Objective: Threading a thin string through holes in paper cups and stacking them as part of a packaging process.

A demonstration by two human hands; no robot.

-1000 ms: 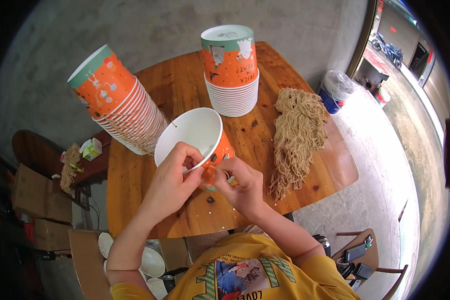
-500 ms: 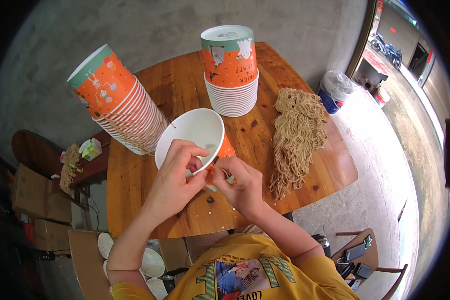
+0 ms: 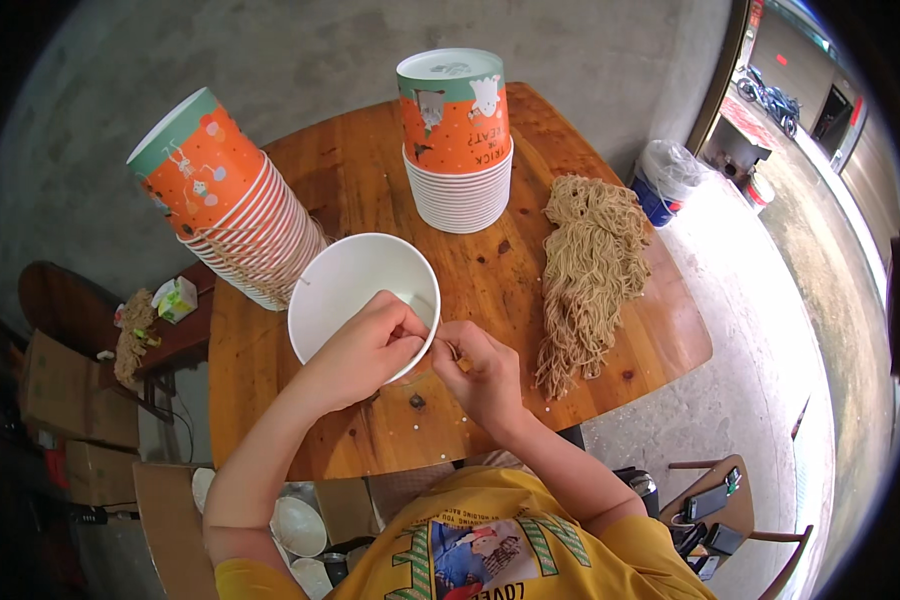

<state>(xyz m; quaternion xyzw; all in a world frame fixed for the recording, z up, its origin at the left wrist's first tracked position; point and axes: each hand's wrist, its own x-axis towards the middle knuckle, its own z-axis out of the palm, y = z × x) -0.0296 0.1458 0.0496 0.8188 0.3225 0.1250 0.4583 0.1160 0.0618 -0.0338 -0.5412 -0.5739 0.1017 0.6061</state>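
White-lined bucket [image 3: 330, 295] sits under left hand [image 3: 375, 345], beside right hand [image 3: 480, 375].

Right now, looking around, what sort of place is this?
Probably a small home workshop: stacked orange paper buckets and a bundle of tan cords share a wooden table.

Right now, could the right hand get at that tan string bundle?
Probably yes: nothing visible stands between the right hand and the string bundle, though that hand is busy at the bowl.
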